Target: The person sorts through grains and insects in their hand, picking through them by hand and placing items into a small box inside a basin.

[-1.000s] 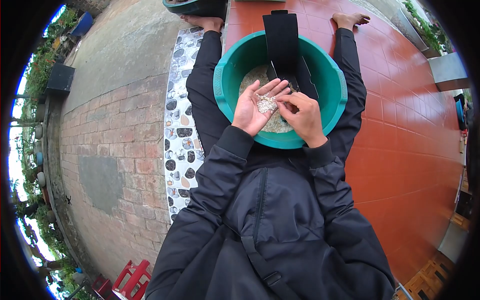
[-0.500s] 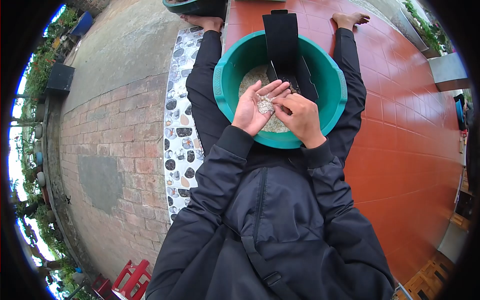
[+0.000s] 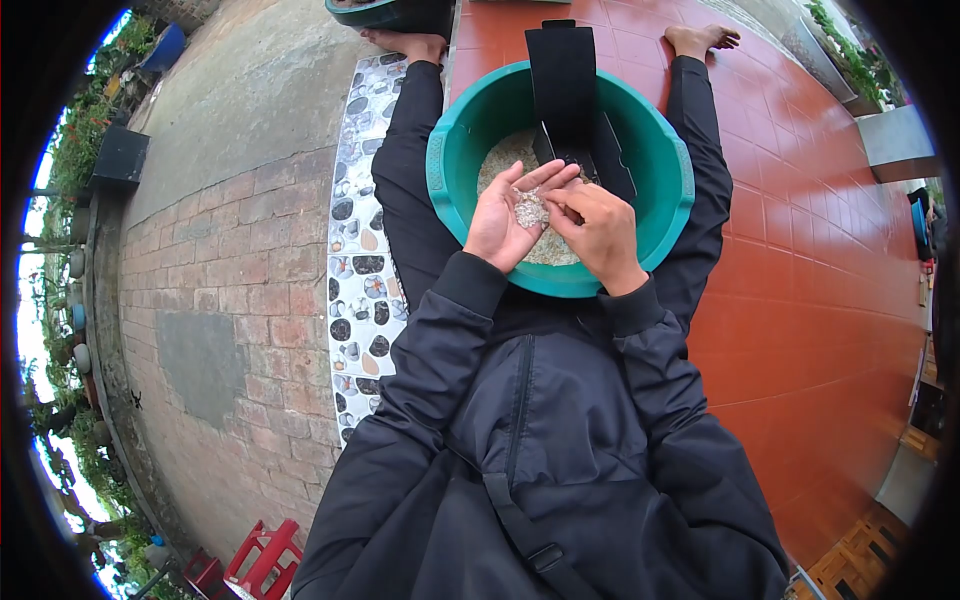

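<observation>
Palm up, my left hand (image 3: 500, 228) holds a small heap of pale, rice-like grains (image 3: 530, 210) with its fingers stretched out. My right hand (image 3: 605, 235) is pinched closed at the edge of this heap; what is between its fingertips is too small to make out. Both hands are over a green plastic tub (image 3: 683, 175), which stands between my legs. More pale grains (image 3: 552, 250) lie on the bottom of the tub. A black cardboard box (image 3: 562, 80) with its flap raised stands inside the tub, with small dark bits partly visible in it behind my fingers.
Red floor tiles (image 3: 800, 350) lie to the right and a pebble-patterned tile strip (image 3: 355, 270) to the left, with brick paving (image 3: 230, 290) beyond. Another dark green basin (image 3: 390, 14) is by my left foot. A red plastic stool (image 3: 265, 560) stands at the lower left.
My right hand's fingers have shifted slightly at the grains in my left palm. The left hand, tub and box stay in place.
</observation>
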`<state>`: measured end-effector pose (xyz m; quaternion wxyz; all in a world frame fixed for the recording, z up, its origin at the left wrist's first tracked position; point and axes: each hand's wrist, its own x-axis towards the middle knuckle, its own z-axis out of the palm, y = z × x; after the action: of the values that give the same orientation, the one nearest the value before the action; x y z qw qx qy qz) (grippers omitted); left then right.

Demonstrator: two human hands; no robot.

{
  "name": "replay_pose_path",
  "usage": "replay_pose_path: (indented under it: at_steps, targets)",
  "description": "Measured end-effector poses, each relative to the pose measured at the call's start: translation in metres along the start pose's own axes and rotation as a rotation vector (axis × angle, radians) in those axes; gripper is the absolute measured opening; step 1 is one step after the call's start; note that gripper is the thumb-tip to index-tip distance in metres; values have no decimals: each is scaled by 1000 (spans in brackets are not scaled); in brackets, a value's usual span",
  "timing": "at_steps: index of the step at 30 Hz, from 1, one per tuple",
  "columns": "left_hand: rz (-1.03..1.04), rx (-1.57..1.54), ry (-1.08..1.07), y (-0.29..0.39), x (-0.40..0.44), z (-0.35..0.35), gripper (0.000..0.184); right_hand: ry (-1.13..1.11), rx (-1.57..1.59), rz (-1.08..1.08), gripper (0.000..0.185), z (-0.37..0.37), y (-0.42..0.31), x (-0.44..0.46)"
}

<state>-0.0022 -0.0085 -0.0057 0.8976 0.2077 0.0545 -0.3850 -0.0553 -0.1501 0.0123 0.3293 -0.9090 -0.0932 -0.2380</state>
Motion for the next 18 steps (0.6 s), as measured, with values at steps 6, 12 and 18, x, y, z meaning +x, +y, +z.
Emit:
replay_pose_path:
  at_steps: [6, 12, 18]
  targets:
    - [4, 10, -3, 0, 0, 0, 57, -73, 7, 46, 15, 0, -2, 0]
    - [9, 4, 0, 0, -1, 1, 57, -79, -18, 0, 14, -1, -2, 3]
    - [19, 18, 5, 0, -1, 0, 56, -70, -84, -27, 10, 2, -5, 5]
